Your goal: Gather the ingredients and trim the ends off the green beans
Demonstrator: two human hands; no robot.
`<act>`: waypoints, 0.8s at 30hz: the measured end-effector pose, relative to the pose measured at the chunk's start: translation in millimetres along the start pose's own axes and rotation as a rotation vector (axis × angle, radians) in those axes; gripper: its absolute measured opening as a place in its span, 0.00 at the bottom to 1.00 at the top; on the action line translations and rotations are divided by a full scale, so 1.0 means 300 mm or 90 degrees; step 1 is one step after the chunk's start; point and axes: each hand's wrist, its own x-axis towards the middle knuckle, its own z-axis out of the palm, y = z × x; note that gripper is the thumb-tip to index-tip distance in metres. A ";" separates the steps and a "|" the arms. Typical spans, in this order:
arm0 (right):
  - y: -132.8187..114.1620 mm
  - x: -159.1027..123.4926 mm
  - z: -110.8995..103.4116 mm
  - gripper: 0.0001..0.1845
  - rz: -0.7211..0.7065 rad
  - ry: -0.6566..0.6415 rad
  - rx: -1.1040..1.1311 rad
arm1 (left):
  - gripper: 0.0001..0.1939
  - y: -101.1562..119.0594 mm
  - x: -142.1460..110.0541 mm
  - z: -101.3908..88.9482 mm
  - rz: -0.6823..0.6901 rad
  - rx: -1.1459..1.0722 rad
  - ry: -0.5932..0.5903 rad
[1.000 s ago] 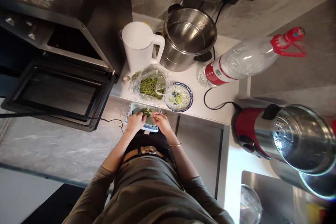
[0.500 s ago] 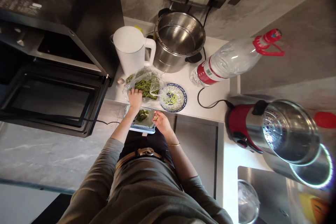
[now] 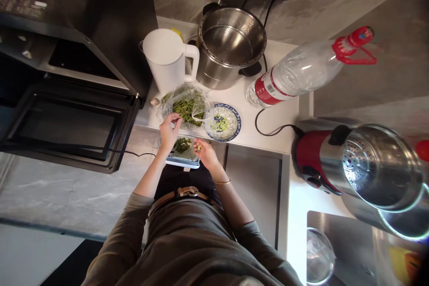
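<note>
Green edamame pods [image 3: 188, 109] fill an open clear plastic bag [image 3: 167, 98] on the counter. At the bag's near edge is my left hand [image 3: 170, 133], its fingers pinched together; what is between them is too small to make out. My right hand [image 3: 206, 154] is curled around pale green shelled edamame beans [image 3: 198, 147], palm partly up. Below both hands an open tray-like container [image 3: 191, 157] holds dark green empty pods [image 3: 182, 145]. Right of the bag, a blue-rimmed plate [image 3: 234, 132] carries several shelled beans [image 3: 221, 122].
Behind the bag stand a white pitcher [image 3: 164, 65] and a steel pot [image 3: 219, 73]. A large water bottle [image 3: 295, 76] leans toward the right in view. An open oven door [image 3: 73, 125] juts out at left. A red-and-steel appliance [image 3: 311, 156] and a sink [image 3: 351, 241] are at right.
My left hand has drawn back slightly from over the pods to the bag's near edge, fingers pinching. My right hand stays almost in place with the beans. The view has shifted a little.
</note>
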 end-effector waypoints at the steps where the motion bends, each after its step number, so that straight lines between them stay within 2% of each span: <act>1: 0.000 -0.003 0.007 0.15 -0.011 -0.002 -0.009 | 0.10 0.010 -0.030 -0.004 -0.027 -0.083 -0.004; 3: 0.000 -0.010 0.021 0.17 -0.034 -0.008 -0.027 | 0.14 0.022 -0.093 -0.007 -0.084 -0.207 -0.054; 6: 0.002 -0.020 0.036 0.18 -0.040 -0.023 -0.048 | 0.16 0.018 -0.173 -0.004 -0.141 -0.293 -0.115; 9: 0.005 -0.026 0.034 0.17 -0.043 -0.026 -0.061 | 0.16 -0.006 -0.220 -0.007 -0.114 -0.293 -0.129; 11: 0.006 -0.027 0.028 0.17 -0.048 -0.017 -0.058 | 0.14 -0.022 -0.235 -0.017 -0.054 -0.223 -0.149; 17: 0.011 -0.033 0.030 0.17 -0.071 0.005 -0.068 | 0.09 -0.032 -0.256 -0.045 0.155 0.125 -0.216; 20: 0.022 -0.033 0.039 0.18 -0.098 0.020 -0.095 | 0.10 -0.026 -0.270 -0.036 0.196 0.259 -0.217; 24: 0.045 -0.025 0.048 0.22 -0.122 0.032 -0.144 | 0.11 -0.019 -0.285 -0.018 0.212 0.357 -0.234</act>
